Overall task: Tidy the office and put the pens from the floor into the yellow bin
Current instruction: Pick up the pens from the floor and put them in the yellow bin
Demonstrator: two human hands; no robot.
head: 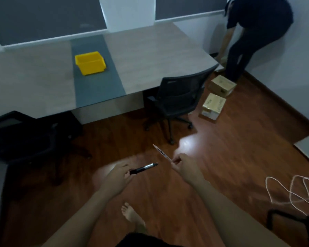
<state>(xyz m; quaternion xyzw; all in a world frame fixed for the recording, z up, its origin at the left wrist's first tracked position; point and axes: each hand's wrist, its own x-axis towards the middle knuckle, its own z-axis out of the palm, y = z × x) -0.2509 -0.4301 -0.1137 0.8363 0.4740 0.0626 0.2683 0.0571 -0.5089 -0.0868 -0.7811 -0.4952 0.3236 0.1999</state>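
A black-and-silver pen (pixel 144 168) is pinched in the left hand (pixel 118 177) and a slim red-patterned pen (pixel 161 152) in the right hand (pixel 183 166), seemingly to be carried next to the yellow bin (pixel 90 62), set well apart on the desk (pixel 150 56).

The bin (pixel 90 62) sat on the worktop (pixel 141 56), left of its middle, with one chair (pixel 178 102) pushed against the worktop's front edge to the right and another chair (pixel 23 138) at the far left. Two boxes (pixel 214 106) lay on the floor (pixel 230 148) right of the nearer chair, one behind the other, and a second person (pixel 253 32) bent over behind them by the wall. A cord (pixel 292 191) lay looped on the floor at the far right.
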